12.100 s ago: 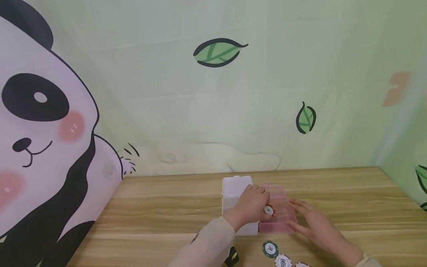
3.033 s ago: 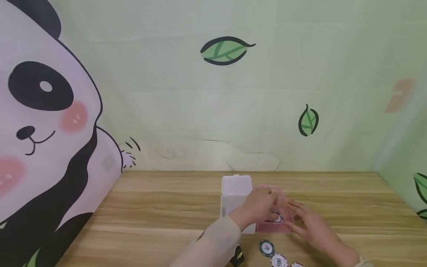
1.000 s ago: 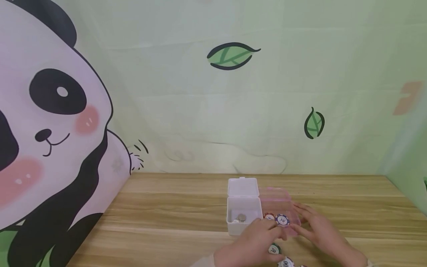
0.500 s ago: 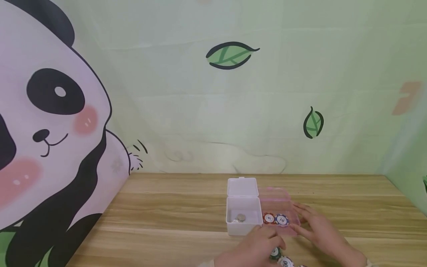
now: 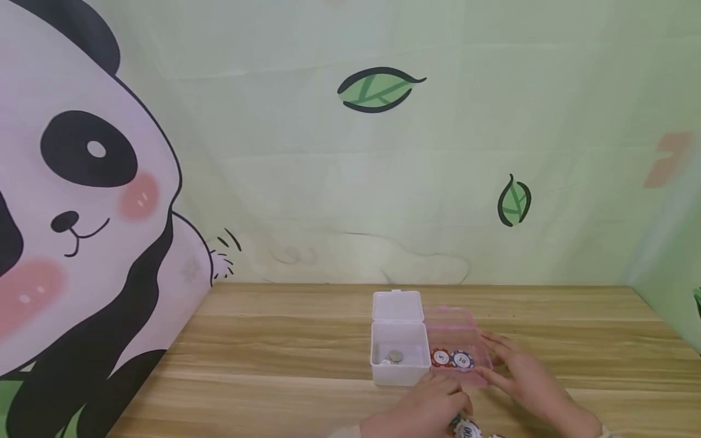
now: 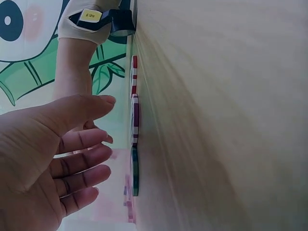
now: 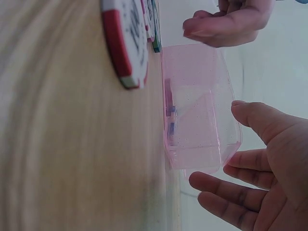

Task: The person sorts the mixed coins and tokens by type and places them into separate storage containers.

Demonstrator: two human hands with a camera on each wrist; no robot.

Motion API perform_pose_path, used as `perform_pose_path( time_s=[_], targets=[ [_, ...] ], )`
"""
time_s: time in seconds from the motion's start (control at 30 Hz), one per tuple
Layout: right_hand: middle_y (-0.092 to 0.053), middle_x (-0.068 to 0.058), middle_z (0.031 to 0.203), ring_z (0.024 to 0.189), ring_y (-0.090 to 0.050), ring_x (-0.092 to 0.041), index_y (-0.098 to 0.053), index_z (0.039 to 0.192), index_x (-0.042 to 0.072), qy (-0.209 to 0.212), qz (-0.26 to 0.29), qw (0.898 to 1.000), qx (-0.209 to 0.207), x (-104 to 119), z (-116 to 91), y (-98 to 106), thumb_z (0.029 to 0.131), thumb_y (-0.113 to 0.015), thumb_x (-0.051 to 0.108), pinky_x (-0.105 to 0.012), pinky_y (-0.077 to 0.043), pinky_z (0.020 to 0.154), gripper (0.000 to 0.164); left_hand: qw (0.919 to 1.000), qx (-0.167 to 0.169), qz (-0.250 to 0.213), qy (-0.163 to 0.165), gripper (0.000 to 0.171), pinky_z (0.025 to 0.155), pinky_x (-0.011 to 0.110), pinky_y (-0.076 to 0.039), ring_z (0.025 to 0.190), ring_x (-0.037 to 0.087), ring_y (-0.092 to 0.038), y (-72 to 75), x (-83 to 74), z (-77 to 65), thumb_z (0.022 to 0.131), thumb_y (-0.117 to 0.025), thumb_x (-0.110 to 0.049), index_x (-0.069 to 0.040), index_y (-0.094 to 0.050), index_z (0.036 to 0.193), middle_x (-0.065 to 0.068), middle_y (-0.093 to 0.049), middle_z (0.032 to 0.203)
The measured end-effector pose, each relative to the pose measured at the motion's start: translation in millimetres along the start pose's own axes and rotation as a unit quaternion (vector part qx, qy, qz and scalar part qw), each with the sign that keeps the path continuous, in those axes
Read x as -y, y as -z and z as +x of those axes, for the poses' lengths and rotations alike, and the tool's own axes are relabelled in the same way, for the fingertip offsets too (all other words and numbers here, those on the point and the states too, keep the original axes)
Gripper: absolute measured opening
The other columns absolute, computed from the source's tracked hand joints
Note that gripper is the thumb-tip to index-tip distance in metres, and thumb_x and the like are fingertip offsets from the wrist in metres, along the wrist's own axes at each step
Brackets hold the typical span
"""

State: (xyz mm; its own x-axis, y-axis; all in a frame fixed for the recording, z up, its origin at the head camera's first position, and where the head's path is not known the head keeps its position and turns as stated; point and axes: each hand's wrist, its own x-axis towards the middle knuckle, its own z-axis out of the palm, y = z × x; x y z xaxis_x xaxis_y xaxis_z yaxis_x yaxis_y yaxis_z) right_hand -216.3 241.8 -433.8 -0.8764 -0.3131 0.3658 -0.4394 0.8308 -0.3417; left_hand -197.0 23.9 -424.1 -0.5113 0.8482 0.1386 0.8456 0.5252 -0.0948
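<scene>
My left hand (image 5: pixel 424 404) hangs over the green-edged poker chip (image 6: pixel 135 171) at the front of the table. Its fingers are relaxed, apart from the chip in the left wrist view. Beyond that chip lie a white 500 chip (image 5: pixel 468 427) and a red-edged chip (image 7: pixel 126 41). My right hand (image 5: pixel 526 374) touches the right side of the pink see-through box (image 7: pixel 192 62), fingers mostly straight and thumb at the rim. A red 5 chip (image 5: pixel 440 358) and a blue 10 chip (image 5: pixel 462 360) lie flat inside it.
Left of the pink box stands a white lidded box (image 5: pixel 400 376), its lid (image 5: pixel 397 306) tipped back. Silver coins (image 5: pixel 394 356) lie in it. The wooden table (image 5: pixel 285 340) reaches back to a panda-print curtain (image 5: pixel 263 152).
Twelve seconds ago my left hand held the red 5 chip; later it set the blue chip down in the pink box. It has since drawn back to the front chips. My right hand stays put.
</scene>
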Motion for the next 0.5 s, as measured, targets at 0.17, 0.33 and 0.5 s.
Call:
perform_pose_path(
  time_s=[0.17, 0.33, 0.5],
  targets=[
    [-0.057, -0.021, 0.133, 0.082, -0.067, -0.013, -0.059, 0.126, -0.001, 0.002, -0.005, 1.0, -0.002, -0.2, -0.3, -0.7, 0.084, -0.071, 0.032, -0.046, -0.054, 0.085, 0.055, 0.9996, 0.011, -0.026, -0.009, 0.029, 0.099, 0.02, -0.038, 0.108, 0.001, -0.052, -3.9, 1.5, 4.4, 0.077, -0.076, -0.041, -0.029, -0.066, 0.102, -0.018, -0.06, 0.102],
    [-0.057, -0.021, 0.133, 0.081, -0.068, -0.013, -0.059, 0.126, -0.001, 0.004, -0.008, 1.0, -0.005, -0.7, -0.7, -1.2, 0.084, -0.071, 0.032, -0.048, -0.053, 0.087, 0.055, 0.9991, 0.019, -0.031, -0.022, 0.027, 0.097, 0.019, -0.038, 0.105, -0.001, -0.052, -4.6, 1.7, 6.9, 0.078, -0.074, -0.042, -0.03, -0.066, 0.101, -0.019, -0.06, 0.101],
    [-0.056, -0.02, 0.134, 0.082, -0.068, -0.013, -0.059, 0.126, -0.001, 0.003, -0.005, 1.0, -0.003, -0.8, -0.4, -0.9, 0.085, -0.071, 0.032, -0.048, -0.053, 0.087, 0.054, 0.9988, 0.031, -0.031, -0.024, 0.025, 0.097, 0.02, -0.036, 0.106, -0.002, -0.051, -7.0, 1.5, 9.3, 0.079, -0.072, -0.045, -0.032, -0.066, 0.1, -0.02, -0.059, 0.102]
  ],
)
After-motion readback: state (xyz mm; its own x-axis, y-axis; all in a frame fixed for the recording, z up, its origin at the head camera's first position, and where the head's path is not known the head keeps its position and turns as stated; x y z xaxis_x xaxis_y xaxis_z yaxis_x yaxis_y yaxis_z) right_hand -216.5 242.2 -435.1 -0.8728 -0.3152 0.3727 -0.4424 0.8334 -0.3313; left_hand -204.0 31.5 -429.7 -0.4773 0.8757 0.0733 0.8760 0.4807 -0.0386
